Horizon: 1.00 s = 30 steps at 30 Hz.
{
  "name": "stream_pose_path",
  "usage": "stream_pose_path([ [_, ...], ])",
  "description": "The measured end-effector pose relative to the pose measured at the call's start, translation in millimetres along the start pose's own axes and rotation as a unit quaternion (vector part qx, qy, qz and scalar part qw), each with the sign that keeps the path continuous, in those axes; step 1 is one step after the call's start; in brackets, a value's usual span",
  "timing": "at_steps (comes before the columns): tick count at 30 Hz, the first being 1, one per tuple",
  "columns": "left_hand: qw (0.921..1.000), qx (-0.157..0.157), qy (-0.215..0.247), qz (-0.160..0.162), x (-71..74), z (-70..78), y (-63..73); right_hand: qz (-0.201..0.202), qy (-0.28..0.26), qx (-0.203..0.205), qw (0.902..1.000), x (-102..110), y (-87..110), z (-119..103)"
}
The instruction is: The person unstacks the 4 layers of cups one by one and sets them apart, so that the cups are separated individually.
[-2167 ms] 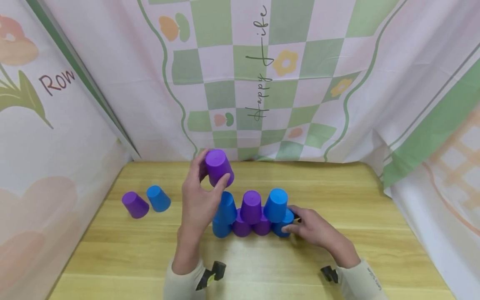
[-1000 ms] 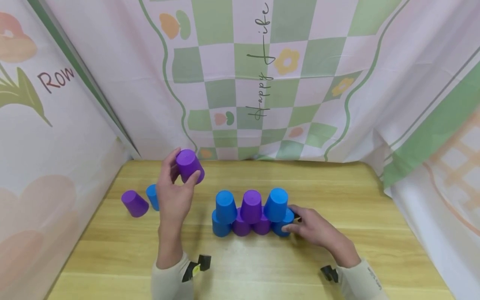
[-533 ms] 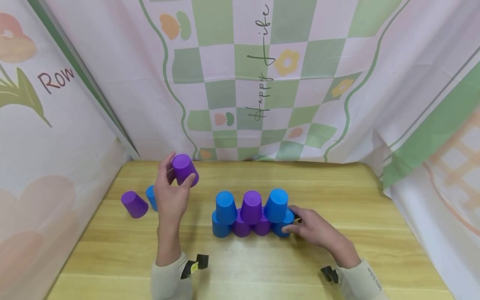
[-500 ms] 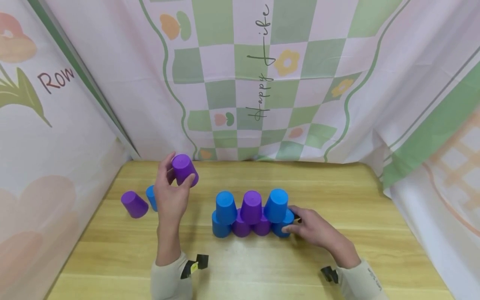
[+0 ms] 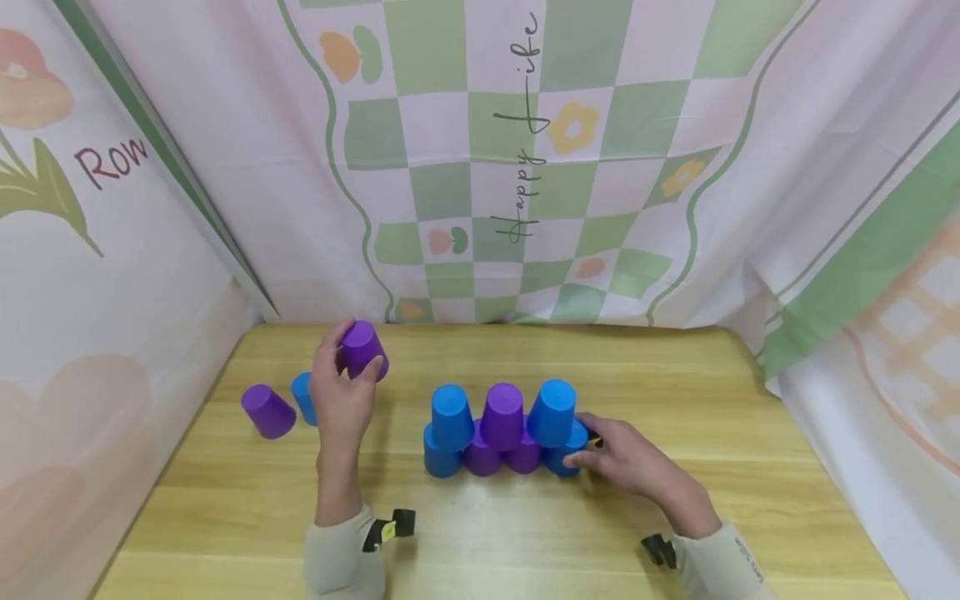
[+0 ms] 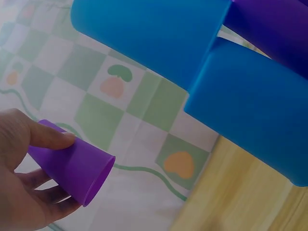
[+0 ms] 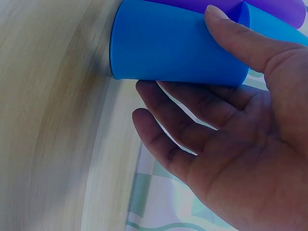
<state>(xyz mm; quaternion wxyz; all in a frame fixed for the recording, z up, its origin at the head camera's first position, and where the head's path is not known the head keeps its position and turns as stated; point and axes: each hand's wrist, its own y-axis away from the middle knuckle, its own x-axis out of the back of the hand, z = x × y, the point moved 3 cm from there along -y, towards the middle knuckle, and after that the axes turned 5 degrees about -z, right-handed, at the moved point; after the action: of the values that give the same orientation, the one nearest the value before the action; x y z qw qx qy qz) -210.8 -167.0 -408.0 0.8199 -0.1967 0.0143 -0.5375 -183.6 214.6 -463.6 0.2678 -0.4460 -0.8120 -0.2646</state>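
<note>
My left hand (image 5: pixel 342 400) grips an upside-down purple cup (image 5: pixel 363 348) between thumb and fingers, off the table and left of the stack. In the left wrist view the thumb lies along the side of this purple cup (image 6: pixel 77 166), its rim facing away from the palm. At the right end of the stack my right hand (image 5: pixel 626 452) holds the lower blue cup (image 5: pixel 561 457), with the thumb (image 7: pixel 231 33) on one side and fingers on the other. Upper row, from the left: a blue cup (image 5: pixel 452 414), a purple cup (image 5: pixel 502 414), a blue cup (image 5: pixel 553 412).
Beneath the upper row stand several more cups, with a blue cup (image 5: pixel 441 454) at the left end. Over on the left are a purple cup (image 5: pixel 267 411) and a blue cup (image 5: pixel 303 397) partly behind my left hand. A patterned curtain (image 5: pixel 502 192) hangs behind the wooden table (image 5: pixel 720 392).
My left hand has carried the purple cup leftward from above the stack's left end, then lowered it slightly. The right hand and the stacked cups have stayed in place.
</note>
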Motion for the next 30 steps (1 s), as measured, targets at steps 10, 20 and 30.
stream_pose_path([
  [10,0.9990,0.043,-0.008,-0.004,-1.4,-23.5,-3.1,-0.003,-0.001,-0.006,1.0000,0.0,0.0,0.3],
  [20,0.9984,0.050,-0.026,0.004,-2.3,-40.7,-6.5,0.001,0.001,-0.004,1.0000,-0.2,-0.5,2.4],
  [30,0.9962,0.077,-0.039,0.000,-4.0,-51.1,-8.2,-0.005,-0.001,0.007,1.0000,-1.0,-1.4,4.9],
])
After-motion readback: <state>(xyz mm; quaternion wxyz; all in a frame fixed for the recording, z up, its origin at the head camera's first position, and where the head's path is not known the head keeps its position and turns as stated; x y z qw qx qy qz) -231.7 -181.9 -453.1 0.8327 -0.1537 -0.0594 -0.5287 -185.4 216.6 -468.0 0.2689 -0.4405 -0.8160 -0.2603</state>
